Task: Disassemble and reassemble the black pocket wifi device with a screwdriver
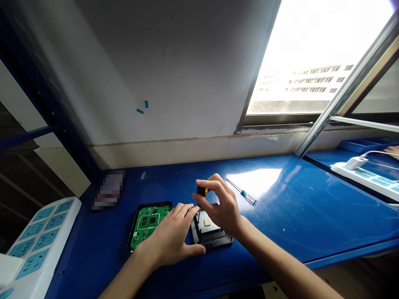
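Two black housings on the worktop (280, 220). Shallow shell (155, 204): contains green circuit board (152, 220). Casing (218, 241): contains metal plate (214, 227) bearing pale square pad (207, 222). Left hand (176, 233) at casing's left side, thumb and fingers apart. Right hand (225, 204) clamped on screwdriver (202, 191), shaft down at casing. Blue tray (363, 145) far right, contents unclear.

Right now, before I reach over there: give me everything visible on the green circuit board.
Green circuit board, several dark square chips and fine white markings on its upward face. It lies flat in a shallow black shell with rounded corners, plastic by the look of it, on the blue table, left of the black part. The left hand and wrist hide its right and lower right portion; can't tell whether they touch it.
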{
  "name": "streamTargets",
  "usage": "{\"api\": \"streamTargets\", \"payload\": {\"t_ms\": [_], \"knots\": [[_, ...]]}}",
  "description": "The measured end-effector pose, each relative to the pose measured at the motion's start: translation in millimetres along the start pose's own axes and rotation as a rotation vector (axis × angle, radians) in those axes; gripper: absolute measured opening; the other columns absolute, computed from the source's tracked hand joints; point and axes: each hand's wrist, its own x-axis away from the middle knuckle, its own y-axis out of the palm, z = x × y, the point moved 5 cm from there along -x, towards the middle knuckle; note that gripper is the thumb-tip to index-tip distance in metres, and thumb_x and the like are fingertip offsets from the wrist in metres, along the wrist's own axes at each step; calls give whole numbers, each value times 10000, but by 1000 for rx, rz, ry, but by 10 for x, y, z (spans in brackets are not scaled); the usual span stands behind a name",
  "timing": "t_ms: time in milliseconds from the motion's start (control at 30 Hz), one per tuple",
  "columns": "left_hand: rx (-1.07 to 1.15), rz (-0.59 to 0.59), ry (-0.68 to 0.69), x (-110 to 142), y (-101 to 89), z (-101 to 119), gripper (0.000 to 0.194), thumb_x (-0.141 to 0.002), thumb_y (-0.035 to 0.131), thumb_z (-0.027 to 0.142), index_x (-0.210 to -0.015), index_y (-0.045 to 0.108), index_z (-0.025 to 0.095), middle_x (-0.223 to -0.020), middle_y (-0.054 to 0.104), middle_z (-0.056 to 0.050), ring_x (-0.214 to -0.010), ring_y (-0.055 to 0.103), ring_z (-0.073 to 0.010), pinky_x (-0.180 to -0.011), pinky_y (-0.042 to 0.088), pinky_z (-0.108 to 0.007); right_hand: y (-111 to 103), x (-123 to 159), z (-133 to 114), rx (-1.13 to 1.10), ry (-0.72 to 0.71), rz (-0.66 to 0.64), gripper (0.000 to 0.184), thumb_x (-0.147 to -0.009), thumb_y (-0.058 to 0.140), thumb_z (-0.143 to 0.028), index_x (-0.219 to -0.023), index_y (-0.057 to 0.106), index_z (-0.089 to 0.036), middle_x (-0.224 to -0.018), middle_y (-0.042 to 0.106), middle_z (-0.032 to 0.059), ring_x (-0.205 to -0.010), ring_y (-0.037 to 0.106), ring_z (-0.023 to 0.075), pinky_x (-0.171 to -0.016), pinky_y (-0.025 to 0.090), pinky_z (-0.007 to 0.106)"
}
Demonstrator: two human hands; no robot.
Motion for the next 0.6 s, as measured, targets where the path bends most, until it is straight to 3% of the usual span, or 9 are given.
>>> {"api": "streamTargets", "payload": {"t_ms": [133,267,333,400,467,533,600], "knots": [[-2,-25,-66,52,-1,-21,928,-782,832,531,-1558,421,231,-1655,382,-131,-1550,266,-411,-1235,311,-609,-36,46,160,-31,74,21,311,-936,694,-184,-1225,632,-282,-930,633,5,-784,666,142,-683,595,292],[-3,61,-190,205,-147,-264,1091,-761,756,732,-1636,263,304,-1713,247,-82,-1580,90,-434,-1244,230,-667,-277,71,526,-120,384,257,298,-978,628,-361,-1263,584,-286,-995,649,11,-765,694,152,-680,620,324],[-37,121,-324,319,-249,-485,1128,-761,698,795,-1651,195,319,-1726,198,-70,-1579,16,-446,-1233,191,-704,-409,64,725,-36,550,284,398,-1006,539,-458,-1350,503,-261,-954,639,7,-674,663,141,-624,598,311],[-50,108,-459,440,-298,-698,1155,-753,661,832,-1657,176,302,-1734,159,-65,-1573,-36,-454,-1225,193,-711,-495,50,911,213,683,125,503,-1015,465,-505,-1434,410,-231,-944,631,14,-673,649,145,-624,575,299],[-40,72,-529,549,-307,-841,1178,-736,650,851,-1655,200,268,-1732,176,-87,-1575,7,-460,-1228,215,-689,-558,64,1072,277,731,16,429,-958,562,-479,-1286,552,-203,-906,655,24,-648,641,155,-639,558,310],[-5,58,-493,631,-301,-889,1141,-767,646,819,-1657,189,271,-1729,188,-102,-1573,176,-428,-1225,300,-619,-578,123,1208,325,763,-88,266,-920,606,-389,-1114,646,-211,-880,676,33,-688,658,172,-677,545,311],[36,52,-450,711,-281,-898,1118,-778,680,764,-1657,164,305,-1732,178,-99,-1565,228,-405,-1226,316,-592,-559,212,1306,378,786,-187,172,-886,632,-306,-1028,677,-219,-887,700,43,-774,683,195,-744,535,318]]}}
